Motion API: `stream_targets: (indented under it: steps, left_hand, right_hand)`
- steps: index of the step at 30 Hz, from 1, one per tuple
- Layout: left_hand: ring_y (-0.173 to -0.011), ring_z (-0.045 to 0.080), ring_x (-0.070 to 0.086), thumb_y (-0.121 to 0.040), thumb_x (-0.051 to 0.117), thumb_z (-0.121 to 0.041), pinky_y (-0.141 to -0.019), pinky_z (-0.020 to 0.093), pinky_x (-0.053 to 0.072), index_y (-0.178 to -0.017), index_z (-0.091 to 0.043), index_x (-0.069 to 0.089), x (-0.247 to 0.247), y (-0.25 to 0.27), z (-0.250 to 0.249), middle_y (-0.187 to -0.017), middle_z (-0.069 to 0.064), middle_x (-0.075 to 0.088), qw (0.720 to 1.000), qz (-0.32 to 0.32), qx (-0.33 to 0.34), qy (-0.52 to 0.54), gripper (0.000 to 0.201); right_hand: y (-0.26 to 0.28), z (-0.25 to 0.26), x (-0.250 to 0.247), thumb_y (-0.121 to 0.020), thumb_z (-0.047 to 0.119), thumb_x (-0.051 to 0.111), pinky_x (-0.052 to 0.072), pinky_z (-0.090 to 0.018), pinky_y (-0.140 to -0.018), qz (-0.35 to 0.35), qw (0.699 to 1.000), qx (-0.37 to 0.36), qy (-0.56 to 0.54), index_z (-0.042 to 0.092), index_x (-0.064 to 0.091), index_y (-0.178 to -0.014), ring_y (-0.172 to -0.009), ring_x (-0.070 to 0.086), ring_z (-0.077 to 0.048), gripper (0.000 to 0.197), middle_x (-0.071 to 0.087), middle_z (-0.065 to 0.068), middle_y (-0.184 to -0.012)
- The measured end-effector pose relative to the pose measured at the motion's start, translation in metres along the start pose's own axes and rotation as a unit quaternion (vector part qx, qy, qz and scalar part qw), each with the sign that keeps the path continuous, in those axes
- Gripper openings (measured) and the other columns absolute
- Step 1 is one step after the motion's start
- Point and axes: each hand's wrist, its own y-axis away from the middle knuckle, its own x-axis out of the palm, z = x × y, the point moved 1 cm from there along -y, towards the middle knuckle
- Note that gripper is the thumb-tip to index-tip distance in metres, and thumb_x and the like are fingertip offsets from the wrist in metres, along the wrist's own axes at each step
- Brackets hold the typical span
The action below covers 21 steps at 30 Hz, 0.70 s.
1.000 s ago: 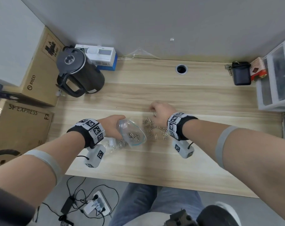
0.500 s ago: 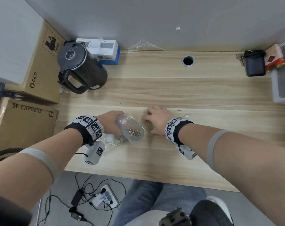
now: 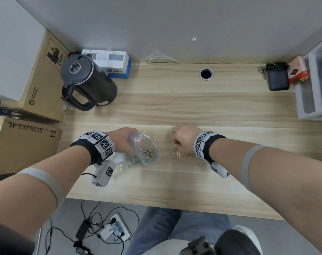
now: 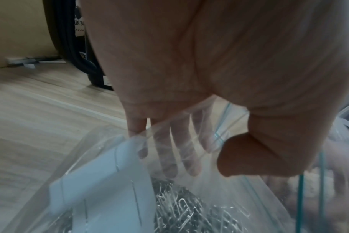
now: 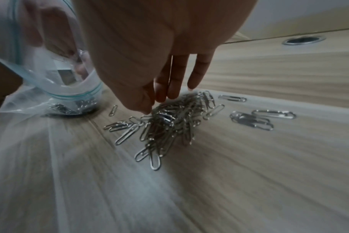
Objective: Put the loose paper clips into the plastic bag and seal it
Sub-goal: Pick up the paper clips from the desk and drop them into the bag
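My left hand [image 3: 123,140] holds a clear zip bag [image 3: 145,150] with its mouth open toward the right, low over the wooden table [image 3: 193,107]. In the left wrist view the thumb and fingers [image 4: 189,157] pinch the bag wall [image 4: 229,197]; paper clips [image 4: 179,209] and a white card [image 4: 102,181] lie inside. Just right of the bag, my right hand [image 3: 182,138] reaches down onto a heap of loose paper clips [image 5: 169,123]. Its thumb and fingertips [image 5: 161,97] close on the top of the heap. A few stray clips [image 5: 253,119] lie farther right.
A black kettle [image 3: 88,81] and a white-and-blue box [image 3: 112,65] stand at the back left. A cable hole [image 3: 206,73], a black case [image 3: 277,76] and plastic drawers [image 3: 316,83] are at the back right. Cardboard boxes [image 3: 27,140] flank the table's left side.
My right hand went from the far side of the heap down onto it, and the clips are bunched closer together. The left hand keeps holding the bag open in about the same place.
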Motion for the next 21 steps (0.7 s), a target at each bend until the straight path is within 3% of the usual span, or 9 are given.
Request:
stream_targets:
  steps: [4, 8, 13, 18, 21]
  left_hand:
    - [-0.072, 0.016, 0.057, -0.063, 0.075, -0.017, -0.060, 0.029, 0.048, -0.085, -0.029, 0.051, -0.001, 0.000, 0.000, -0.086, -0.002, 0.061, 0.999, 0.018, -0.006, -0.032, 0.035]
    - [-0.073, 0.014, 0.057, -0.070, 0.078, -0.014, -0.060, 0.027, 0.047, -0.088, -0.028, 0.052, 0.001, 0.002, 0.004, -0.090, -0.001, 0.063, 0.998, 0.010, -0.010, -0.064, 0.034]
    - [-0.072, 0.014, 0.057, -0.069, 0.075, -0.019, -0.058, 0.026, 0.046, -0.085, -0.030, 0.050, 0.004, 0.003, 0.007, -0.091, -0.001, 0.063, 0.997, 0.009, -0.021, -0.076, 0.032]
    - [-0.069, 0.014, 0.054, -0.070, 0.075, -0.011, -0.059, 0.028, 0.046, -0.084, -0.026, 0.051, 0.005, -0.001, 0.002, -0.085, -0.002, 0.060, 0.998, 0.002, -0.012, -0.064, 0.032]
    - [-0.069, 0.015, 0.052, -0.072, 0.074, -0.005, -0.057, 0.027, 0.043, -0.085, -0.023, 0.051, 0.006, -0.002, -0.005, -0.083, -0.001, 0.058, 0.998, 0.005, -0.005, -0.063, 0.031]
  right_hand:
    - [-0.007, 0.015, 0.000, -0.081, 0.020, 0.061, 0.041, -0.032, -0.086, -0.023, 0.998, -0.048, -0.031, 0.021, 0.067, -0.099, -0.105, 0.052, -0.022, 0.020, 0.059, 0.004, -0.106]
    - [-0.026, 0.045, 0.014, -0.074, 0.022, 0.065, 0.043, -0.036, -0.092, 0.011, 0.996, -0.089, 0.005, 0.023, 0.069, -0.100, -0.115, 0.051, -0.021, 0.026, 0.057, 0.003, -0.118]
    - [-0.028, 0.047, 0.013, -0.084, 0.013, 0.058, 0.039, -0.035, -0.094, 0.056, 0.992, -0.077, 0.084, 0.019, 0.069, -0.102, -0.122, 0.049, -0.022, 0.022, 0.059, 0.000, -0.121]
    - [-0.014, 0.019, 0.012, -0.081, 0.008, 0.057, 0.047, -0.037, -0.090, 0.110, 0.987, -0.033, 0.116, 0.011, 0.073, -0.088, -0.103, 0.060, -0.028, 0.018, 0.065, -0.004, -0.105]
    - [0.000, 0.002, 0.013, -0.071, 0.011, 0.058, 0.051, -0.036, -0.081, 0.076, 0.994, -0.008, 0.081, 0.010, 0.066, -0.078, -0.093, 0.061, -0.028, 0.010, 0.062, -0.001, -0.093]
